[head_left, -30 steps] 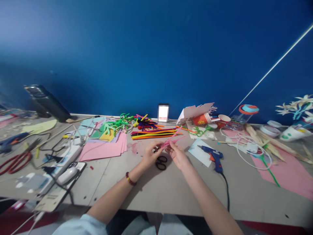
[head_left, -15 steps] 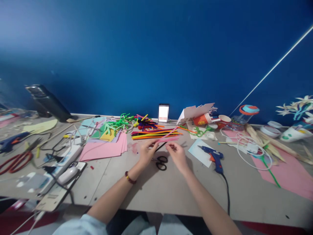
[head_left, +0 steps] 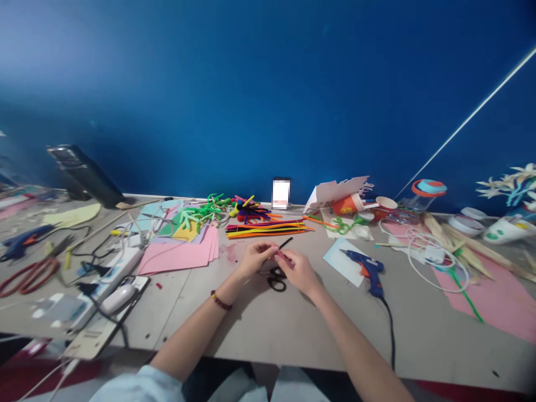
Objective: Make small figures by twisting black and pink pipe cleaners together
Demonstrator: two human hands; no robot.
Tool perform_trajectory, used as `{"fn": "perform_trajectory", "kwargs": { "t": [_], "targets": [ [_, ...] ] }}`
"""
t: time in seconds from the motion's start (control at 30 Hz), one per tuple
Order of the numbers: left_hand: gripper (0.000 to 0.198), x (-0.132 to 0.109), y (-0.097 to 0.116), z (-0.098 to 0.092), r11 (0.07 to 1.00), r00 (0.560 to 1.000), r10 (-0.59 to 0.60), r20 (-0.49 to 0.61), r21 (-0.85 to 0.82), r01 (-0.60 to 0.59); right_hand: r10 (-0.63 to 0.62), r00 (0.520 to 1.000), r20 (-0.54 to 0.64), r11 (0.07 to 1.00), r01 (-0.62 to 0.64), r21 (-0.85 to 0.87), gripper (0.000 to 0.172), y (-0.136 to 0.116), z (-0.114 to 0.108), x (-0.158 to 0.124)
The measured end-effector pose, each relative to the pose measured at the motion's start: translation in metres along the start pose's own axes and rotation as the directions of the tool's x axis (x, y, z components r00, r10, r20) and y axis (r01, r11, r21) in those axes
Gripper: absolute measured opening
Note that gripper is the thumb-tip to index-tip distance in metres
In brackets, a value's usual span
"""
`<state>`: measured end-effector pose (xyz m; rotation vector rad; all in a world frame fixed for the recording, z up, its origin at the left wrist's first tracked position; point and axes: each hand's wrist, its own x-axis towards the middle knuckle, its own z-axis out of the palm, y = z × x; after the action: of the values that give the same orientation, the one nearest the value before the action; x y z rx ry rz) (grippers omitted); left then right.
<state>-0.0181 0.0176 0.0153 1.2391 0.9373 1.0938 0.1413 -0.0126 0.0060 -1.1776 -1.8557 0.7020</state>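
At the far left, red-handled scissors (head_left: 31, 276) are laid on the table (head_left: 259, 329), followed by a white power strip (head_left: 125, 267) and overlapping sheets of pink paper (head_left: 178, 254). By the left hand (head_left: 253, 261), a bracelet (head_left: 221, 300) being worn at its wrist, a thin pink strand (head_left: 285, 257) is pinched at the fingertips, above the table. Behind the hands, straight coloured pipe cleaners (head_left: 266, 229) are lined up; below the fingers, black-handled scissors (head_left: 277, 277) are partly covered. The strand is pinched by the right hand (head_left: 304, 273) too, its fingers curled. Farther right, a blue glue gun (head_left: 368, 265) is rested partly on pale blue paper (head_left: 341, 259).
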Motion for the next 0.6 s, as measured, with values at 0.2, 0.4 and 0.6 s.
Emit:
{"fn": "perform_trajectory", "kwargs": {
  "t": [0.2,0.4,0.6],
  "targets": [
    [0.033,0.000,0.001,-0.001,0.999,0.999,-0.044,-0.011,-0.022,0.043,0.309,0.940,0.147,0.859,-0.342,0.380,0.042,0.015,0.012,0.001],
    [0.038,0.000,-0.003,0.004,0.995,0.996,-0.080,-0.046,-0.056,0.077,0.366,0.912,0.184,0.727,-0.404,0.555,0.042,0.014,0.012,0.005],
    [0.035,-0.003,-0.001,0.010,0.997,0.996,-0.069,-0.055,-0.051,0.066,0.399,0.890,0.223,0.685,-0.450,0.573,0.039,0.002,0.009,0.004]
  ]
}}
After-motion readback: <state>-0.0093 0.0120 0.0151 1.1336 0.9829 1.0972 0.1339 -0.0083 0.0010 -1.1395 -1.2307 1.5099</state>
